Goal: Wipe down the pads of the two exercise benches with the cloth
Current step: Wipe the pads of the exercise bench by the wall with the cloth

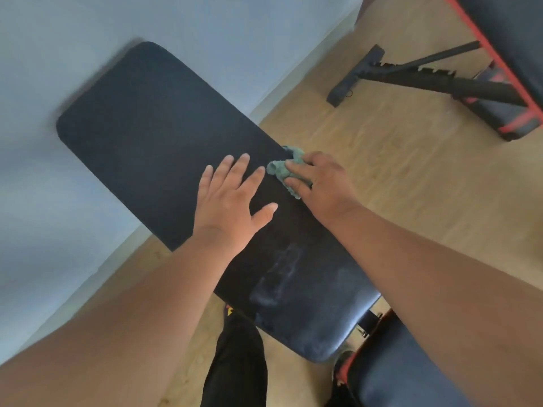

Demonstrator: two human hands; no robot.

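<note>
The long black bench pad (164, 136) lies on a diagonal, its long axis running from a rounded end at the upper left of the frame down to a rounded end at the lower centre right, where pale smeary marks (279, 277) show on its surface. The left hand (232, 198) rests flat on the pad near mid-frame, its grip released, fingers straight and spread and pointing toward the upper right. Just beside it, the right hand (320, 183) holds a bunched teal cloth (286, 170), its grip grasping the cloth with fingers curled over it at the pad's right-hand edge; the cloth touches the pad there and part of it pokes out past the fingertips. A second black pad (405, 368) with red trim sits at the lower right corner. A second bench (499, 69), black with red edging and a dark metal frame, stands in the upper right. Beneath everything is a light wood floor (411, 177), and a pale blue-grey wall (58, 39) fills the left side and top. A dark trouser leg (235, 362) shows at the bottom centre.
</note>
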